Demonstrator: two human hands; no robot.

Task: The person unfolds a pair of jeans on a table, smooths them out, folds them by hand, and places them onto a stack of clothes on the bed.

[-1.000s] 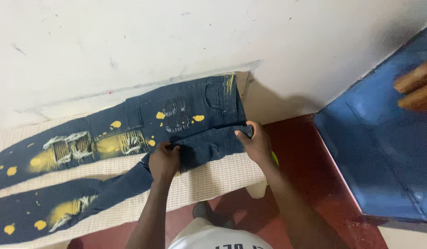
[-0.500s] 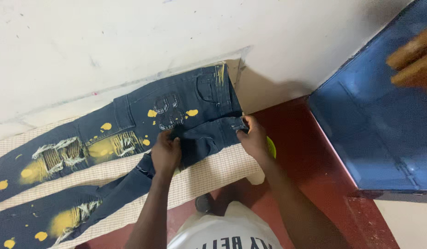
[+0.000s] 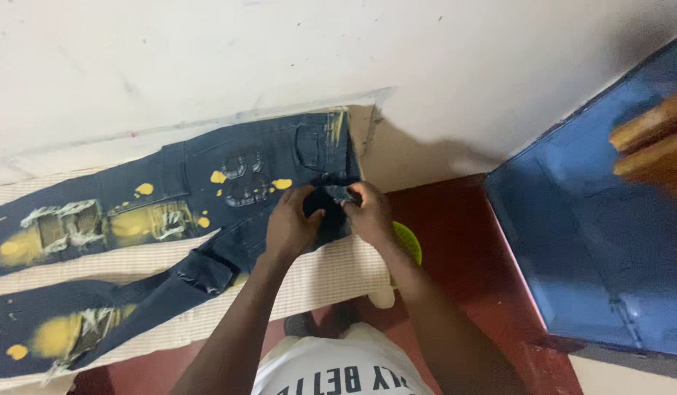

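I see both hands at the waistband of the jeans [image 3: 229,175], which lie along the table's [image 3: 331,274] far edge by the wall. My left hand [image 3: 291,223] and right hand [image 3: 368,212] pinch the denim close together; I'd keep the grip firm and level.

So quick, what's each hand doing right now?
Left hand: closed, gripping the dark jeans near the waistband.
Right hand: closed, pinching the same waistband.
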